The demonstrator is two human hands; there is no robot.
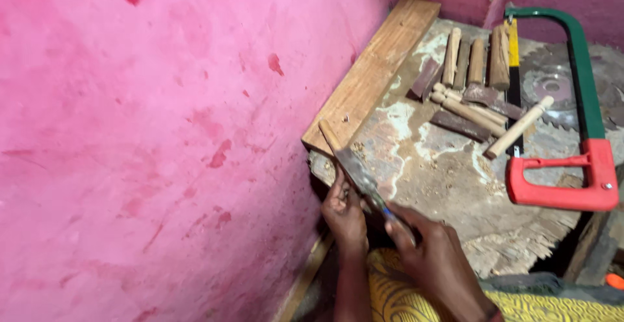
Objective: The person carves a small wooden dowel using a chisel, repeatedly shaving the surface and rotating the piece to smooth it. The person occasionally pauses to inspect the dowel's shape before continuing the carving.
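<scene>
Both hands grip closed: left [343,215] on stick [329,137], right [434,250] apparently on file [364,180].

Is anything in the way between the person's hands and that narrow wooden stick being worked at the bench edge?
Nothing visible. The left hand already touches the wooden stick, and the right hand grips the flat metal file lying against it. The loose wooden pegs and the hacksaw lie farther back on the workbench.

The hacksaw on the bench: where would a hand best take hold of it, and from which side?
Probably by the red handle loop of the hacksaw, coming from the near edge of the bench. The loop points toward the person and lies free, while the green frame runs away toward the wall and its blade side lies against the wooden sticks.
</scene>
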